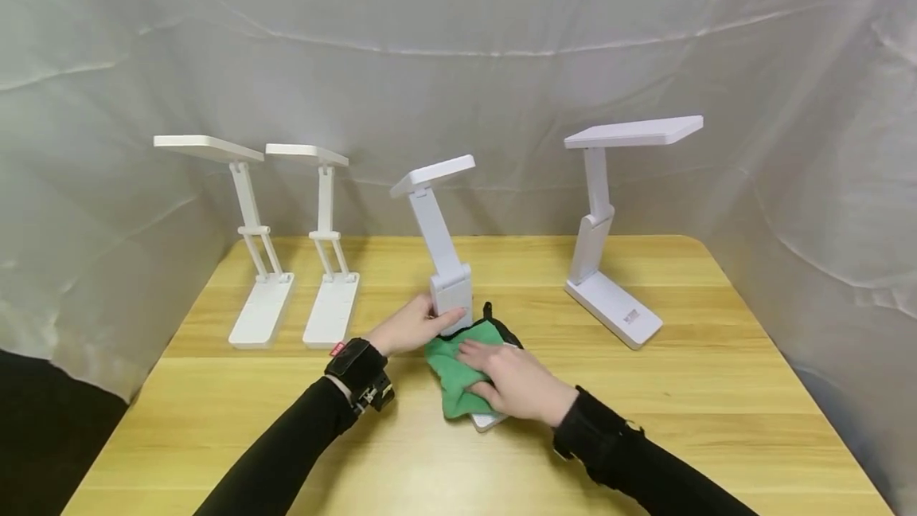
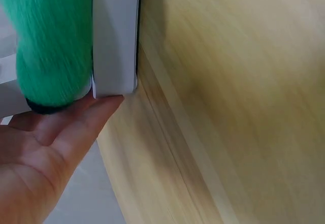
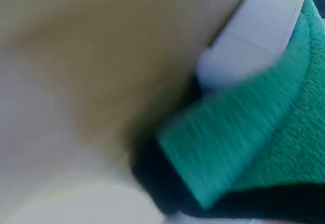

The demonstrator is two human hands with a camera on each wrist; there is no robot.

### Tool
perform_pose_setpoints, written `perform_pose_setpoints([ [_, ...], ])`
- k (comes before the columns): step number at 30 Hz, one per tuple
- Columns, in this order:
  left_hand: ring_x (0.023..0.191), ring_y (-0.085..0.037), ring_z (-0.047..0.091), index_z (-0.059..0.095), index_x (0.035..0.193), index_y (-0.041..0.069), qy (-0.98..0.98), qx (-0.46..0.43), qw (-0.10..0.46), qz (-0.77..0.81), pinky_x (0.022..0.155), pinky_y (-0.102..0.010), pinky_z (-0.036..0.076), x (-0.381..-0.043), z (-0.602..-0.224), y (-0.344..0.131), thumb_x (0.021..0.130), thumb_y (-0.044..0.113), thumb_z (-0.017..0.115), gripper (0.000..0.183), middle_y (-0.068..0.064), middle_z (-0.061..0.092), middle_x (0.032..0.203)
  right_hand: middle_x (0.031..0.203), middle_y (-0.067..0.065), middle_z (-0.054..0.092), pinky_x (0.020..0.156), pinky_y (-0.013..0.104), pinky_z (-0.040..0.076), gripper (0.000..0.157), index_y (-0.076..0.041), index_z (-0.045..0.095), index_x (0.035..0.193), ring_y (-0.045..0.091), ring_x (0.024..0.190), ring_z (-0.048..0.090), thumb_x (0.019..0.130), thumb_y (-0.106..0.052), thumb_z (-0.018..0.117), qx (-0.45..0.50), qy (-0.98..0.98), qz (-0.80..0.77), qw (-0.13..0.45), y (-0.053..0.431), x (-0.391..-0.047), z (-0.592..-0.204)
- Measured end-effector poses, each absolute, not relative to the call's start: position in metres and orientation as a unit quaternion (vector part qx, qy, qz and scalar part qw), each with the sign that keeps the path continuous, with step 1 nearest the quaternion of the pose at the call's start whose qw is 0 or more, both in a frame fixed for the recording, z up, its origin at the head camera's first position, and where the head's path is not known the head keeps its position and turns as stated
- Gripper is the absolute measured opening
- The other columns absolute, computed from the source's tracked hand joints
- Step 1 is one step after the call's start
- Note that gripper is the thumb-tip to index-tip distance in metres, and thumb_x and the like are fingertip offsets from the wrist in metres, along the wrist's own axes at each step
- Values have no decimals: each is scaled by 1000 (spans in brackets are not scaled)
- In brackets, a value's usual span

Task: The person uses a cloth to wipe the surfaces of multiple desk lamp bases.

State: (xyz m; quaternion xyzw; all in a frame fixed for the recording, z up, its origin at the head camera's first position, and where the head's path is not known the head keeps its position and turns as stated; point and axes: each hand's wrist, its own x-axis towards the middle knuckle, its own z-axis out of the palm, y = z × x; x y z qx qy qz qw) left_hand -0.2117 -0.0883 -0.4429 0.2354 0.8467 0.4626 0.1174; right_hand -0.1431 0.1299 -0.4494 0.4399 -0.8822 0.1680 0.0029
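A white folding desk lamp [image 1: 438,237] stands mid-table, its head tilted and its base mostly under a green cloth [image 1: 453,373] with black edging. My left hand [image 1: 410,326] grips the lamp at the bottom of its stem, thumb across the front. In the left wrist view, the left hand's fingers [image 2: 101,113] touch the end of the lamp's base [image 2: 116,41]. My right hand [image 1: 519,379] holds the cloth against the top of the base. The right wrist view is blurred; the cloth [image 3: 228,137] fills its right side and the right hand's fingers are hidden.
Two white lamps [image 1: 268,305] [image 1: 333,305] stand unfolded at the left of the wooden table [image 1: 688,420]. Another white lamp [image 1: 616,309] stands at the right, its base angled toward the front. A grey fabric sheet [image 1: 458,46] hangs behind and at both sides.
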Motion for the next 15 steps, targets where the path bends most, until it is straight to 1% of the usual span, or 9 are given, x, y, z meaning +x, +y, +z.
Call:
perform_pose_setpoints([
  [4,108,-26,60,53,128,5,848,236,121,459,91,-42,50,-213,-444,-88,95,38,53,47,-15,62,120,138,10,51,102,45,41,45,-7,55,132,23,128,44,90,-23,62,459,-873,164,-11,131,-139,-451],
  [7,105,-26,61,54,127,5,846,238,124,461,87,-40,53,-213,-444,-88,96,37,53,45,-15,63,119,138,7,50,102,46,41,43,-9,57,130,21,128,45,89,-19,62,475,-858,193,-32,145,-128,-453],
  [10,102,-26,63,54,126,4,843,237,130,466,84,-38,54,-213,-445,-88,96,37,53,45,-16,63,118,137,5,52,101,46,42,40,-10,59,128,19,127,46,89,-17,63,470,-854,219,-46,158,-123,-454],
  [15,104,-25,61,56,125,5,846,227,131,464,88,-40,52,-212,-443,-88,95,39,54,45,-14,64,118,136,8,52,99,43,44,42,-8,57,129,20,125,48,91,-24,62,432,-877,207,-36,154,-139,-452],
])
